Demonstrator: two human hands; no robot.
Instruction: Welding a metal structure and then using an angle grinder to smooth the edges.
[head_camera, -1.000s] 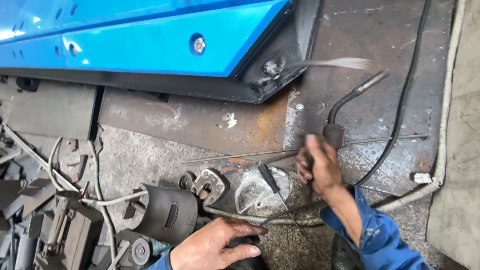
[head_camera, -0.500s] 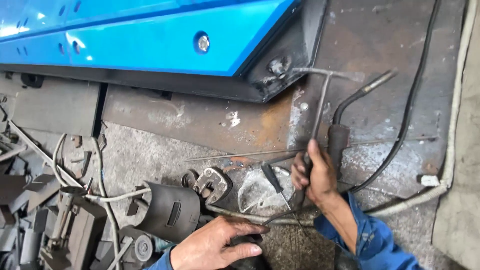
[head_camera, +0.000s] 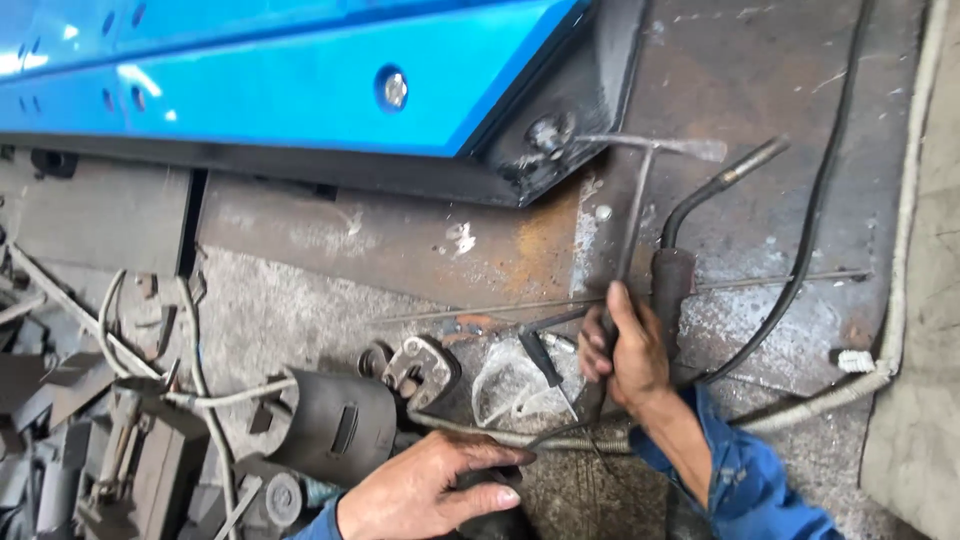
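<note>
- Rusty steel chipping hammer (head_camera: 632, 215): right hand (head_camera: 625, 350) fingers wrapped tight round its handle, long axis pointing away toward the blue panel (head_camera: 300, 90).
- Left hand (head_camera: 430, 490): nearer, fingers curled over a dark object, grip unclear.

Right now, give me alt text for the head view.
The right hand grips a chipping hammer, its head by a blue panel's black corner. The left hand rests on a dark object on the rusty steel table, beside a welding torch.

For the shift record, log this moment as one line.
right hand: gripping chipping hammer, head by blue beam | left hand: resting on dark object | welding torch: lying on plate
</note>
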